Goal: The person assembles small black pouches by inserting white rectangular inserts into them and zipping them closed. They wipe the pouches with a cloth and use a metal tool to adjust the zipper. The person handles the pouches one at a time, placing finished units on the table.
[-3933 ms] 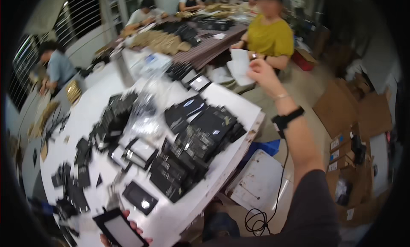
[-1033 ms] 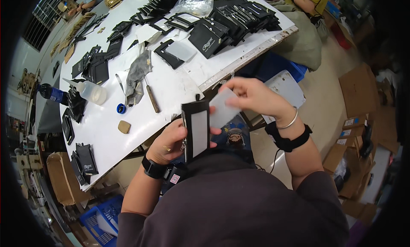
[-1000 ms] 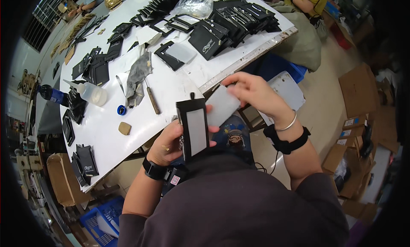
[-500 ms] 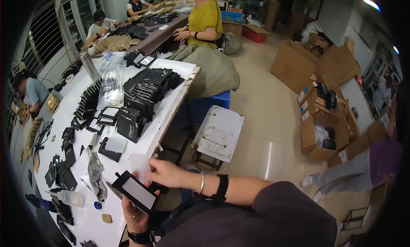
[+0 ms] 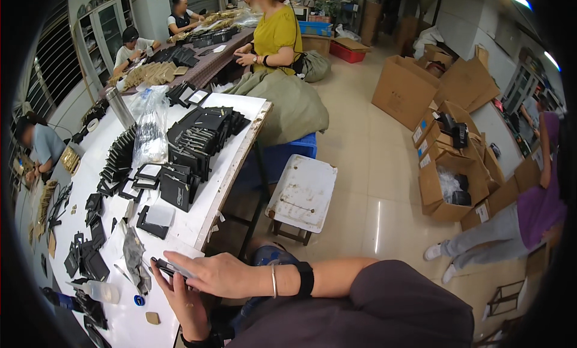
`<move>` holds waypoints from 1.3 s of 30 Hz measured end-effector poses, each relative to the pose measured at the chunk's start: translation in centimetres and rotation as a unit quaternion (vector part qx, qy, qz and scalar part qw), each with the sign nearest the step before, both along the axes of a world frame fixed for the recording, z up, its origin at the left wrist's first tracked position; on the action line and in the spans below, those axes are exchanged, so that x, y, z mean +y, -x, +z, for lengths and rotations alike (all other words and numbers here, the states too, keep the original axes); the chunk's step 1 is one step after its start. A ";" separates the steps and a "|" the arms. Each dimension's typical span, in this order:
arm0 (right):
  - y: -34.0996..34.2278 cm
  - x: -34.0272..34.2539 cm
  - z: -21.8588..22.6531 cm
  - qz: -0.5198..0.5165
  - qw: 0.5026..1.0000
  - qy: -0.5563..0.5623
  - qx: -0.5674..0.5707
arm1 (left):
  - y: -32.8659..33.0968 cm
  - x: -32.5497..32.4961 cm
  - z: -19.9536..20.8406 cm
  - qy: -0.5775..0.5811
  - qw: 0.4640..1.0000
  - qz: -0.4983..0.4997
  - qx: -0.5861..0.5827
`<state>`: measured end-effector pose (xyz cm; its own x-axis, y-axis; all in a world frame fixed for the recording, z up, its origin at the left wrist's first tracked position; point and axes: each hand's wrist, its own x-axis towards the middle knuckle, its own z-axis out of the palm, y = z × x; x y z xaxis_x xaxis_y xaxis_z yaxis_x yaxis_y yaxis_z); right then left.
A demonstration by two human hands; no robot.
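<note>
The step in hand looks like working a flat piece against the black zipped case (image 5: 164, 270), which sits over the near edge of the table (image 5: 193, 231). The left hand (image 5: 190, 305) has its fingers closed around the case from below; the right hand (image 5: 223, 276) lies across it, fingers stretched and close together, any pinch hidden. The next move seems to call for a steady left hold and light right-hand pressure.

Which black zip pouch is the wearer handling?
The black pouch in the left hand, seen nearly edge-on with zipper teeth showing, the right hand over it. The pouches on the white table are in neither hand.
</note>
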<state>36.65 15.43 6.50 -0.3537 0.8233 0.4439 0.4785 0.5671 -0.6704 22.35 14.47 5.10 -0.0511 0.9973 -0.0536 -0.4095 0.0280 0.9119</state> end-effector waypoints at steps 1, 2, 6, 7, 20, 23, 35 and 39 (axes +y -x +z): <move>0.1 0.0 -0.3 0.013 1.000 0.007 0.027 | -0.7 -0.2 0.8 -0.008 1.000 0.003 0.005; 0.0 0.0 -0.5 0.011 0.999 0.026 0.036 | -0.8 -0.1 0.7 -0.007 1.000 -0.008 -0.002; -0.8 0.3 -0.4 0.056 0.980 0.146 0.119 | 0.0 -0.1 -0.5 0.005 0.999 -0.047 0.009; -1.3 0.4 -0.1 0.078 0.967 0.208 0.125 | 0.0 -0.1 -0.8 0.011 0.998 -0.055 0.019; -2.7 -0.7 -3.2 -0.014 0.998 0.024 0.052 | -2.7 -0.6 -0.2 0.047 0.994 -0.090 0.040; -2.7 -2.3 -1.0 -0.104 0.981 -0.154 -0.058 | -2.9 -0.8 -0.2 0.117 0.991 -0.059 0.001; -2.7 -3.2 -2.5 -0.090 0.970 -0.200 -0.109 | -2.2 0.3 -2.9 0.106 0.985 -0.106 -0.088; -2.9 -3.3 -2.0 -0.087 0.975 -0.189 -0.082 | -3.4 -0.3 -1.4 0.116 0.976 -0.106 -0.150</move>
<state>39.55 12.10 4.45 -0.3163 0.6650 0.6765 0.6724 0.6602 -0.3346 25.76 14.20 3.71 0.2081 0.9429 -0.2601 -0.6193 0.3329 0.7111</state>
